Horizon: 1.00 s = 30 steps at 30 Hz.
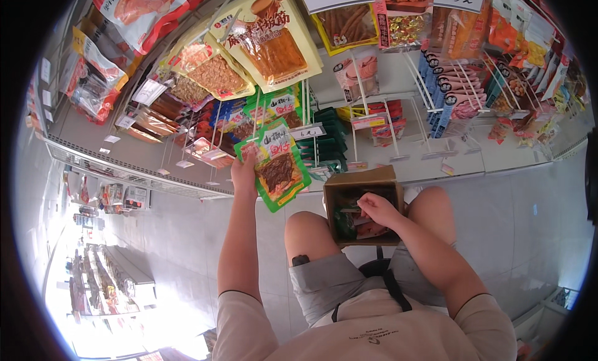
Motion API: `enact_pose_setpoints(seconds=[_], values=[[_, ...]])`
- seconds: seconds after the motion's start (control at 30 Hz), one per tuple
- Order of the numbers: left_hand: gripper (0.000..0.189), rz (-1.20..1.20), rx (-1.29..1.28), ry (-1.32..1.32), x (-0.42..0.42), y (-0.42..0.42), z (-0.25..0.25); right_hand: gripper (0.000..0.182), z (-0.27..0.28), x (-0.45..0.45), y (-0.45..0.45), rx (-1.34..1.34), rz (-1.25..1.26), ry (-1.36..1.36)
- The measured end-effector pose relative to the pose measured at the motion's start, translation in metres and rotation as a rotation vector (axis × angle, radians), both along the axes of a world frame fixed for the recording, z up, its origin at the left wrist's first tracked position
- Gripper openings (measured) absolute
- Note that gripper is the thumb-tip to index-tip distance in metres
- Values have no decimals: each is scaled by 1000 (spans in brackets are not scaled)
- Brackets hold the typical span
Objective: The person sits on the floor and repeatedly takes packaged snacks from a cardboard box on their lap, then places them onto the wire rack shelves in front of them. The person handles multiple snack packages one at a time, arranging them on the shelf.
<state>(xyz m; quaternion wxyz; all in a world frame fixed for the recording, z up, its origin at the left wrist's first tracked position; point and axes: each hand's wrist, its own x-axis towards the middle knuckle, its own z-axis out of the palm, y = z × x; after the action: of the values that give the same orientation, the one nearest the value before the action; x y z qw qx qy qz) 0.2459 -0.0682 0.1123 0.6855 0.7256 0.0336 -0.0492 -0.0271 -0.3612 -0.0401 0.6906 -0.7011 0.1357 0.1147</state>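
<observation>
My left hand (245,172) holds a green-edged snack packet (280,167) by its left side, close below a hanging row of like green packets (285,106) on the display rack. On the packet is a picture of dark brown food. My right hand (376,209) is over the opening of a cardboard box (366,179) between my knees, its fingers bent. Packets with green and red parts (345,223) lie inside the box. Whether the fingers of my right hand hold anything cannot be made out.
A large cream snack bag (273,43) hangs above the green ones. Dark green packets (325,132) hang to their right, and pink and blue packets (444,90) farther right. White metal hooks (392,132) stick out with tag holders. A white shelf edge (135,174) runs along the left.
</observation>
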Motion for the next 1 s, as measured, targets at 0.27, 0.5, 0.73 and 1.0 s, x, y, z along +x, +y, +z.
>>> enact_pose_setpoints(seconds=[0.27,0.5,0.73,1.0], values=[[29,8,-3,31,12,-11,-9,21,-3,3,-5,20,-14,5],[26,-2,-83,21,9,-11,-14,25,-7,4,-4,39,-19,-3],[31,-32,-114,4,12,-9,-25,26,-12,7,-4,91,-25,39],[40,1,104,122,88,-45,-48,28,-14,9,-6,18,15,111]])
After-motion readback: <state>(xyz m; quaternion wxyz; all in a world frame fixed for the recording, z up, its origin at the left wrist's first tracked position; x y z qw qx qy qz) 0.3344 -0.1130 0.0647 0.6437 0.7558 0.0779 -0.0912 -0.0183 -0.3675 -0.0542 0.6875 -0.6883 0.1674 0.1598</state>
